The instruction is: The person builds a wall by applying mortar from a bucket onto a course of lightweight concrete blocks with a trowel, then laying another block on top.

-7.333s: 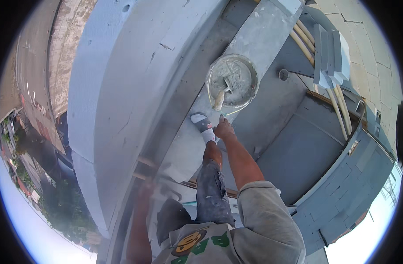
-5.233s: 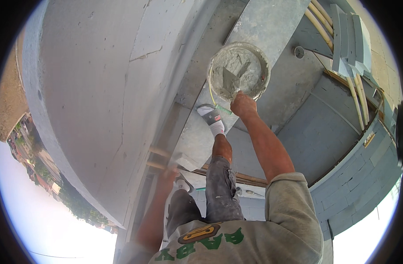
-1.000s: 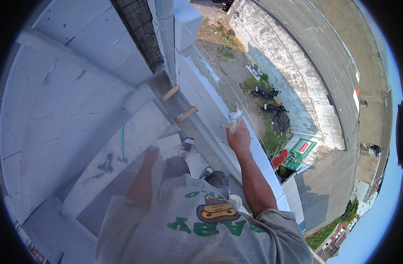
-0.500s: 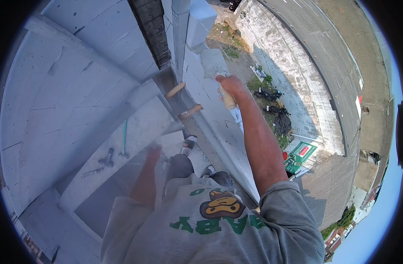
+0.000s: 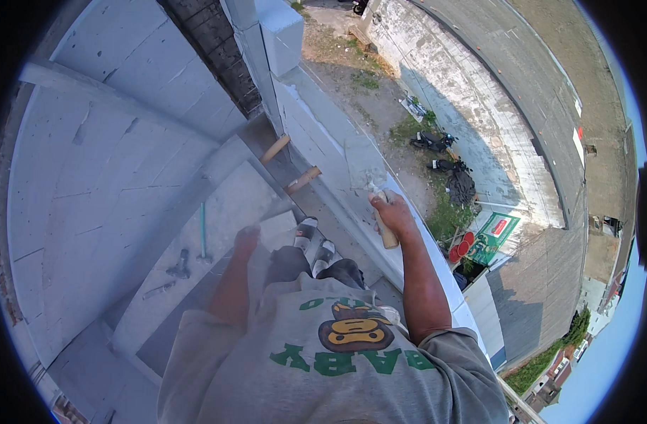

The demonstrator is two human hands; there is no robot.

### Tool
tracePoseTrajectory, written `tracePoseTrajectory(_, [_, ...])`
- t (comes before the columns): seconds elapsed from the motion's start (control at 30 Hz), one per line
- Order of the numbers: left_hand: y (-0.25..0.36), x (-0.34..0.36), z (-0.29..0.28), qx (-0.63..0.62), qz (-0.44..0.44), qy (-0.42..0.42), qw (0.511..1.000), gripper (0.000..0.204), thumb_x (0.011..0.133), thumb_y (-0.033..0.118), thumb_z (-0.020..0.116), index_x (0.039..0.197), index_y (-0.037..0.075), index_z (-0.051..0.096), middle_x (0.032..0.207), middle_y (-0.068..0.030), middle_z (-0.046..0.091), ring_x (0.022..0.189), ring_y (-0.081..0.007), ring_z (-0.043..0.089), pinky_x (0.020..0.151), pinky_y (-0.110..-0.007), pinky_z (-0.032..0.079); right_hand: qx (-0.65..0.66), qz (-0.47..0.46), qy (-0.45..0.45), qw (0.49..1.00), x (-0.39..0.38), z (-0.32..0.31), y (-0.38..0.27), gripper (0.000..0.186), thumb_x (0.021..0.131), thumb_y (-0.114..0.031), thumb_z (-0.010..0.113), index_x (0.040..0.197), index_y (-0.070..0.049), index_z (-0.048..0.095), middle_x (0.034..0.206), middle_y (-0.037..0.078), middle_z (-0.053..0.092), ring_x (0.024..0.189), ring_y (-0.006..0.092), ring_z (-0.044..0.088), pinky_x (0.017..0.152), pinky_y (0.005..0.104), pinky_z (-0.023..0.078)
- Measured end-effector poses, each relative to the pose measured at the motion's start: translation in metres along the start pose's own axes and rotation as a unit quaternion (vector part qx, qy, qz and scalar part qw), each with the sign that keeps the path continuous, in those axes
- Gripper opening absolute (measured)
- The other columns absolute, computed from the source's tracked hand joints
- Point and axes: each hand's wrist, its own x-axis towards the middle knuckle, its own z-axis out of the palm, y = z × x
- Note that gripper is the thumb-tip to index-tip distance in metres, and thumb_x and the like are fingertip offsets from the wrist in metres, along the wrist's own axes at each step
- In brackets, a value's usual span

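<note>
- The right hand [image 5: 392,212] has its fingers [image 5: 380,209] wrapped tight around the pale wooden handle of a plastering trowel [image 5: 369,173]; the handle's end juts out below the fist.
- The trowel's flat grey blade points up and away from the hand and lies against the top of the grey plastered parapet wall [image 5: 316,134], smeared with wet mortar.
- The left hand [image 5: 247,237] reaches down on the other side of the body, blurred; whether its fingers are spread or curled cannot be told. It seems to hold nothing and hangs over a grey plastered ledge [image 5: 228,205].
- Between the hands are the person's feet in pale sandals [image 5: 315,244], set on a narrow strip beside the parapet.
- Two wooden pole ends [image 5: 291,166] stick out just left of the wall, near the trowel.
- On the ledge to the left lie a green-handled tool [image 5: 202,233] and a small dark tool [image 5: 180,265].
- Far below to the right are parked motorbikes [image 5: 436,145], a green sign [image 5: 494,233] and a road.
</note>
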Motion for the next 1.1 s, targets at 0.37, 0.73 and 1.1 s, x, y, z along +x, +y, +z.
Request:
tracePoseTrajectory(0.37, [0.001, -0.021, 0.027, 0.114, 0.105, -0.017, 0.988, 0.041, 0.088, 0.037, 0.058, 0.104, 0.001, 0.065, 0.085, -0.014, 0.067, 0.075, -0.0223, 0.064, 0.071, -0.036, 0.05, -0.069, -0.093, 0.076, 0.99, -0.001, -0.01, 0.13, 0.044, 0.087, -0.038, 0.059, 0.105, 0.002, 0.057, 0.091, 0.021, 0.061, 0.083, 0.0334, 0.059, 0.073, 0.0419, 0.046])
tracePoseTrajectory(0.73, [0.028, -0.107, 0.067, 0.171, 0.057, 0.058, 0.982, 0.047, 0.084, 0.034, 0.065, 0.113, -0.003, 0.061, 0.093, -0.0124, 0.067, 0.078, -0.0201, 0.064, 0.068, -0.029, 0.049, -0.03, -0.213, 0.201, 0.956, -0.013, -0.008, 0.171, 0.037, 0.087, -0.033, 0.062, 0.096, 0.002, 0.056, 0.071, 0.011, 0.059, 0.054, 0.0211, 0.059, 0.049, 0.0356, 0.049])
tracePoseTrajectory(1.1, [0.016, -0.057, -0.041, 0.002, 0.085, 0.084, 0.993, 0.043, 0.088, 0.036, 0.06, 0.117, 0.005, 0.058, 0.096, -0.0061, 0.066, 0.08, -0.0159, 0.064, 0.061, -0.029, 0.044, 0.413, -0.212, -0.069, 0.883, -0.014, 0.082, 0.037, 0.038, 0.084, -0.022, 0.065, 0.11, -0.002, 0.045, 0.077, 0.009, 0.058, 0.052, 0.0161, 0.059, 0.044, 0.0297, 0.048])
